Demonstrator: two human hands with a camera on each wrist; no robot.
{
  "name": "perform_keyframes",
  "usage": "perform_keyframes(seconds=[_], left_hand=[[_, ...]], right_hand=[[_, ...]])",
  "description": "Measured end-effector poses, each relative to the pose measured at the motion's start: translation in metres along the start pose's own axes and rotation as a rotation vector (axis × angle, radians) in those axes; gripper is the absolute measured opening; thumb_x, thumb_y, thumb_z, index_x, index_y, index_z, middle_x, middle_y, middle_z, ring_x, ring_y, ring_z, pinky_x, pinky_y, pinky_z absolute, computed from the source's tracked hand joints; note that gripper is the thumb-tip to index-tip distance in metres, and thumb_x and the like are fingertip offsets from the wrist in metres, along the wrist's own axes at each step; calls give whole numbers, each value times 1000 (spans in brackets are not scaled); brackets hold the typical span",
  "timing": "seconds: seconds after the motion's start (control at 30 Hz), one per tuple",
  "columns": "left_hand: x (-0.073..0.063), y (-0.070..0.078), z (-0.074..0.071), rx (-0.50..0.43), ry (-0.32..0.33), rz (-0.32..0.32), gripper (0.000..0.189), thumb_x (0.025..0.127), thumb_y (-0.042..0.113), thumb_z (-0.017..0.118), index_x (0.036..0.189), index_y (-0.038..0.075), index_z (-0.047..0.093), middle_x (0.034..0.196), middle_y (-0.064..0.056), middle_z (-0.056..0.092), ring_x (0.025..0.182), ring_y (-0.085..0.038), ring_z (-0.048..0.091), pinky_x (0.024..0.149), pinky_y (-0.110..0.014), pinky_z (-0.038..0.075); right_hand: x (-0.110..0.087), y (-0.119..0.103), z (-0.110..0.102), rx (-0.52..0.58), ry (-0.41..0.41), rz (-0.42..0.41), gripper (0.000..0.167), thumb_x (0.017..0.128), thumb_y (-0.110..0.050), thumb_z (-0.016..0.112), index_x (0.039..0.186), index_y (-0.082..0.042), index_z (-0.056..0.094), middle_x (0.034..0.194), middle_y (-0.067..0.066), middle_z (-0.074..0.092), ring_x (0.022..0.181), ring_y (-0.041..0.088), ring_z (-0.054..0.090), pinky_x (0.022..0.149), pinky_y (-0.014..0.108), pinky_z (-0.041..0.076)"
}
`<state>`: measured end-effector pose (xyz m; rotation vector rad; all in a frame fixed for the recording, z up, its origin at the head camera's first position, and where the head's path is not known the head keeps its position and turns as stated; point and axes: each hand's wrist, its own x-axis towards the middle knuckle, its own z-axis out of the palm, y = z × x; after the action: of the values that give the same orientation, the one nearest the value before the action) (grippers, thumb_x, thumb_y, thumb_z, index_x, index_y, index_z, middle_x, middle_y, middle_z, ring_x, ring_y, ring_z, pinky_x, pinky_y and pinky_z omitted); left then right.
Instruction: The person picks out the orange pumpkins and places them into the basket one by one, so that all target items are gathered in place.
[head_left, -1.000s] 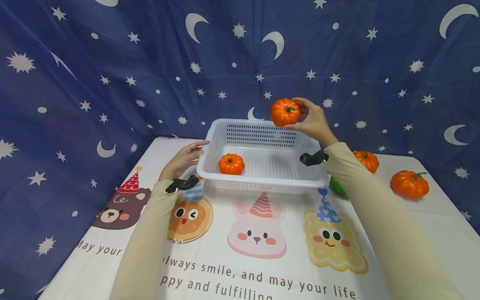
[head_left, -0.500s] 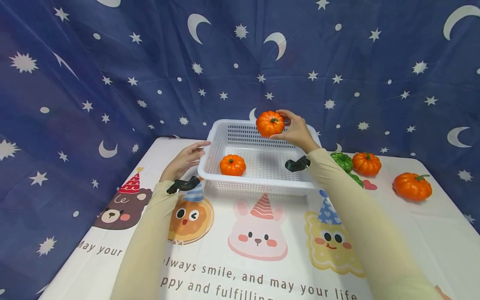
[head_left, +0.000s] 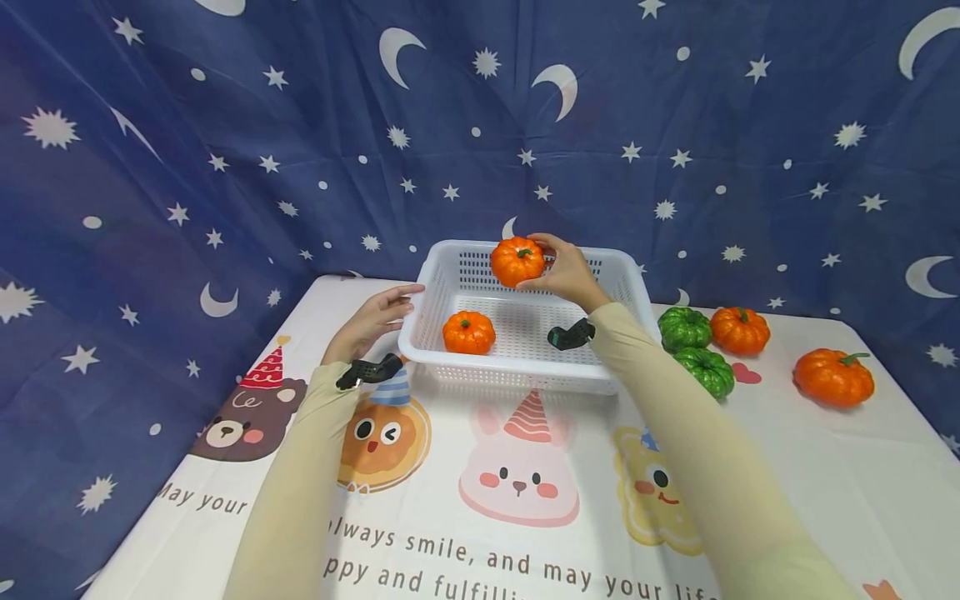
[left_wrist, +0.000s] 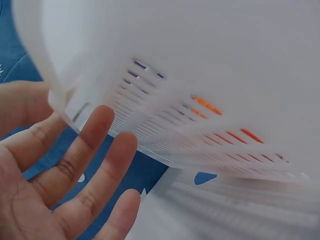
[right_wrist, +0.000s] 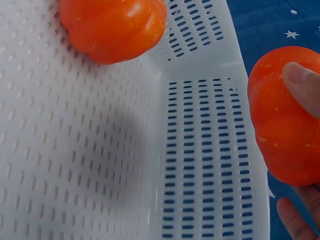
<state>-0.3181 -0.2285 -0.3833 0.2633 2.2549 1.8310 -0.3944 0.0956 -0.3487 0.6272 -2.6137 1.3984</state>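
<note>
My right hand [head_left: 564, 273] grips a small orange pumpkin [head_left: 517, 262] with a green stem, held up over the back part of a white plastic basket [head_left: 525, 368]. In the right wrist view the thumb lies across the held pumpkin, close to the basket's perforated wall. A second orange pumpkin [head_left: 468, 332] sits in the basket's front left corner. At the basket's left end is my left hand [head_left: 369, 323], its fingers [left_wrist: 95, 125] extended and spread along the outer wall. Orange shows through the wall slots in the left wrist view.
Two green pumpkins [head_left: 703, 372] stand on the table right of the basket. Beside them is an orange pumpkin [head_left: 740, 331], and a larger one [head_left: 834, 377] lies farther right. A blue curtain [head_left: 480, 125] with moons and stars hangs behind the table. Cartoon figures decorate the white tablecloth [head_left: 420, 542].
My right hand has carried the pumpkin left and down, from the basket's back right toward its middle. The green pumpkins have come into sight from behind the right arm. The left hand stays put.
</note>
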Motion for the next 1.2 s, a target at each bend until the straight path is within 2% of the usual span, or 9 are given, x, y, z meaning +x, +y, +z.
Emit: perform_keyframes(seconds=[0.23, 0.37, 0.5, 0.57, 0.63, 0.87, 0.97, 1.1, 1.2], left_hand=[[1, 1, 1, 30, 8, 8, 47, 97, 15, 51, 141, 6, 39, 123, -9, 47, 110, -17, 48, 108, -50, 35], [0, 3, 5, 61, 23, 12, 48, 96, 16, 53, 140, 5, 40, 126, -15, 48, 110, -19, 48, 107, -50, 36], [3, 5, 8, 123, 69, 24, 46, 93, 18, 57, 136, 4, 44, 119, -12, 51, 100, -14, 51, 92, -33, 46], [7, 2, 8, 141, 97, 32, 44, 91, 18, 60, 132, 4, 48, 110, -6, 53, 94, -10, 51, 80, -22, 46], [9, 2, 9, 150, 116, 35, 44, 90, 17, 61, 130, 3, 49, 106, -3, 53, 91, -11, 51, 75, -19, 45], [9, 2, 10, 98, 155, 15, 44, 89, 15, 63, 129, 2, 49, 96, 6, 54, 80, -5, 49, 68, -19, 38], [8, 1, 10, 57, 156, 5, 45, 89, 14, 63, 130, 1, 48, 95, 8, 54, 82, -3, 51, 68, -17, 40], [8, 1, 11, 13, 144, -9, 47, 90, 15, 62, 132, 1, 46, 95, 9, 57, 87, -4, 54, 74, -18, 47], [9, -1, 11, -4, 146, -20, 46, 90, 14, 62, 131, 2, 46, 95, 10, 58, 89, -4, 55, 77, -20, 48]], right_hand=[[8, 2, 11, 23, 2, 27, 81, 62, -18, 88, 132, -7, 49, 128, 13, 57, 113, 26, 56, 95, 42, 49], [12, 4, 18, 34, -4, 47, 83, 61, -20, 89, 133, -6, 49, 129, 13, 57, 112, 25, 55, 98, 41, 47], [17, 5, 25, 33, -10, 59, 84, 61, -22, 89, 134, -7, 48, 130, 12, 56, 112, 25, 55, 100, 41, 45], [18, 6, 27, 30, -18, 63, 85, 62, -22, 88, 134, -7, 48, 132, 12, 55, 113, 25, 54, 100, 40, 45], [19, 5, 29, 24, -27, 68, 85, 62, -23, 88, 135, -8, 48, 133, 12, 54, 114, 26, 54, 101, 41, 45], [20, 8, 29, 14, -56, 78, 84, 65, -20, 87, 136, -5, 45, 135, 13, 51, 119, 28, 52, 102, 41, 43], [20, 13, 28, 8, -75, 87, 82, 65, -18, 86, 135, -3, 46, 133, 15, 52, 117, 29, 52, 103, 41, 43], [20, 19, 26, -34, -143, 125, 82, 66, -16, 85, 137, -4, 45, 133, 17, 52, 118, 30, 51, 105, 42, 41], [19, 22, 25, -69, -209, 161, 83, 67, -16, 84, 139, -8, 43, 138, 16, 48, 123, 30, 48, 107, 43, 38]])
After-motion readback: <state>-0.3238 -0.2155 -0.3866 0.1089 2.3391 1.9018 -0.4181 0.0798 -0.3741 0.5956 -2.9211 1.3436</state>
